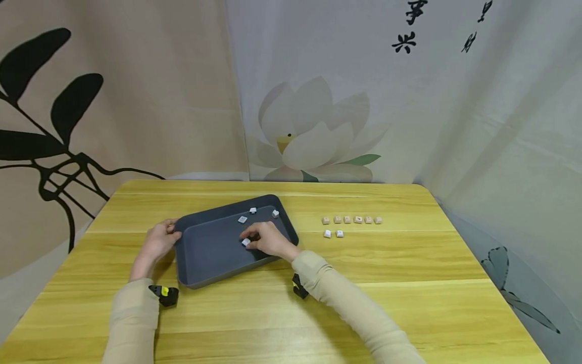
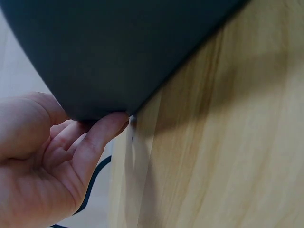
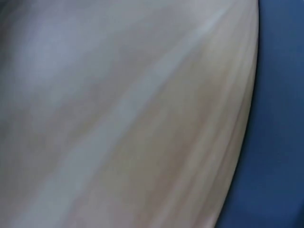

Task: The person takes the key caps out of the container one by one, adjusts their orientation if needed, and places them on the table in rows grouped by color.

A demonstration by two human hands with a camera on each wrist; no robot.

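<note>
A dark grey rectangular tray [image 1: 213,253] lies at a slant on the wooden table. My left hand [image 1: 160,239] grips its left end; in the left wrist view the thumb and fingers [image 2: 102,135] pinch the tray's edge. Inside the tray, my right hand [image 1: 269,238] pinches a small white keycap [image 1: 246,242] between thumb and fingers. Three other white pieces, a keycap [image 1: 243,220], a second keycap [image 1: 253,210] and a third keycap [image 1: 275,214], lie toward the tray's far right part. The right wrist view is filled by a blurred, pale close surface beside the blue-grey tray [image 3: 275,142].
Right of the tray, several beige keycaps [image 1: 347,220] stand in a row on the table [image 1: 386,303]. Two white keycaps [image 1: 339,233] sit just in front of that row. A printed curtain [image 1: 182,101] hangs behind the table. A dark cable [image 2: 95,175] shows beyond the table edge.
</note>
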